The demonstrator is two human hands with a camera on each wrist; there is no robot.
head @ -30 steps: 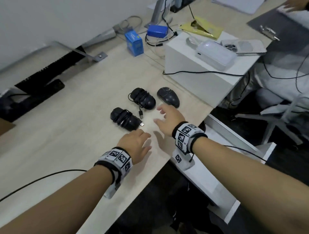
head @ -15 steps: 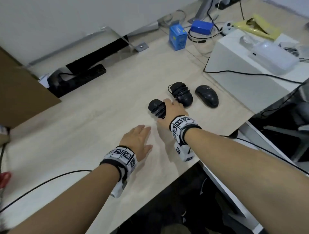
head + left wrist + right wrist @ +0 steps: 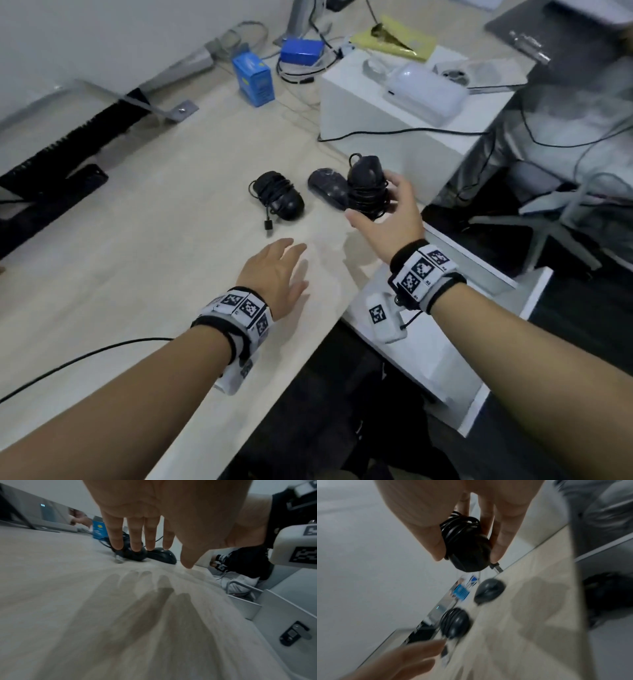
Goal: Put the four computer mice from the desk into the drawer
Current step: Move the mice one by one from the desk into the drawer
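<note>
My right hand [image 3: 383, 209] grips a black mouse wound in its cable [image 3: 365, 185], lifted above the desk near its right edge; in the right wrist view the same held mouse [image 3: 467, 550] sits between thumb and fingers, its USB plug [image 3: 496, 567] dangling. Two black mice lie on the desk: a cable-wrapped one [image 3: 279, 194] and a plain one [image 3: 327, 186], partly behind the held mouse. My left hand [image 3: 279, 270] hovers flat and empty over the desk [image 3: 137, 257]. The white open drawer [image 3: 445, 373] stands below the desk's right edge.
A white box [image 3: 387, 113] with a clear case on top stands behind the mice. Blue cartons [image 3: 255, 80] and cables lie at the back. A black cable tray [image 3: 51, 164] sits far left. A chair base [image 3: 561, 219] and a seated person are to the right.
My right hand has closed on the nearest cable-wrapped mouse, lifted it off the desk and carried it right, over the plain mouse. The left hand stayed flat.
</note>
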